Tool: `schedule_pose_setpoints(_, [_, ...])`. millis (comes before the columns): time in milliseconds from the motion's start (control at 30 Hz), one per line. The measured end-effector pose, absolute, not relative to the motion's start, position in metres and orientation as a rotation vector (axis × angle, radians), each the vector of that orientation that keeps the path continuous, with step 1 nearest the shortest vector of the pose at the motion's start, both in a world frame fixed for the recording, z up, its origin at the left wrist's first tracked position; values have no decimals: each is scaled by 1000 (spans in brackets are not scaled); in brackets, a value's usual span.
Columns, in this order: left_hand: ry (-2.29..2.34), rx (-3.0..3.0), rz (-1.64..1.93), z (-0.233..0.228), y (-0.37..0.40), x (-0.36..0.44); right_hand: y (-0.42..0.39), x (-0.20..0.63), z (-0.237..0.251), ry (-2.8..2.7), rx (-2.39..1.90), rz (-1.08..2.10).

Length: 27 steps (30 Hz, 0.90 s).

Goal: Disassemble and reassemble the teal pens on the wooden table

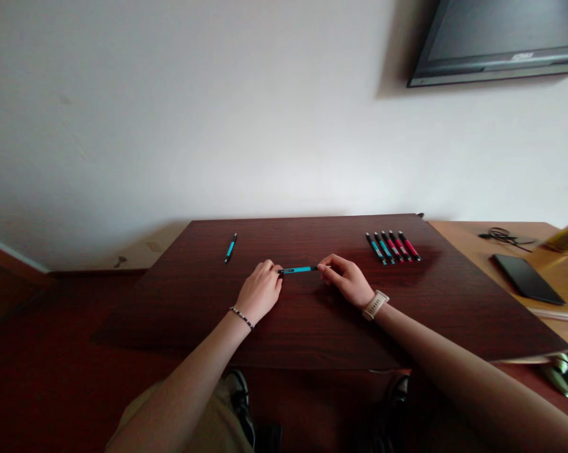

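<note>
A light-blue and black pen (299,270) lies level between my two hands, over the middle of the dark wooden table (312,333). My left hand (261,289) has its fingers closed on the pen's left end. At the other end, my right hand (345,280) pinches the tip between thumb and fingers. Another blue pen (231,248) rests on the table to the left, beyond my left hand. Over on the right, several blue and red pens (392,247) lie side by side in a slanted row.
A lighter wooden desk (458,236) adjoins the table on the right. On it are a black phone (528,279), a coiled black cable (504,236) and a yellow object (566,239). A wall (265,126) stands behind the table, with a screen (505,38) mounted upper right.
</note>
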<state>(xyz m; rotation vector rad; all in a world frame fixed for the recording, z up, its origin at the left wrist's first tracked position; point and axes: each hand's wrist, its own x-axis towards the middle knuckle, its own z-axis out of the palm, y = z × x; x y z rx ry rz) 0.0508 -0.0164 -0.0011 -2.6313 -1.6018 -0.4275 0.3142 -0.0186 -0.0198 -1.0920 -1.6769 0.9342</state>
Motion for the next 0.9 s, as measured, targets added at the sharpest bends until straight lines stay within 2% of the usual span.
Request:
schedule_pose_setpoints(200, [-1652, -2629, -317, 7, -22, 45, -17, 315, -23, -1676, -1093, 923])
schedule_pose_setpoints(633, [-1649, -2697, -391, -2, -15, 37, -17, 314, -21, -1690, -1101, 945])
schedule_pose_setpoints(900, [-1709, -2701, -588, -1, -12, 42, -18, 314, -21, -1696, -1103, 938])
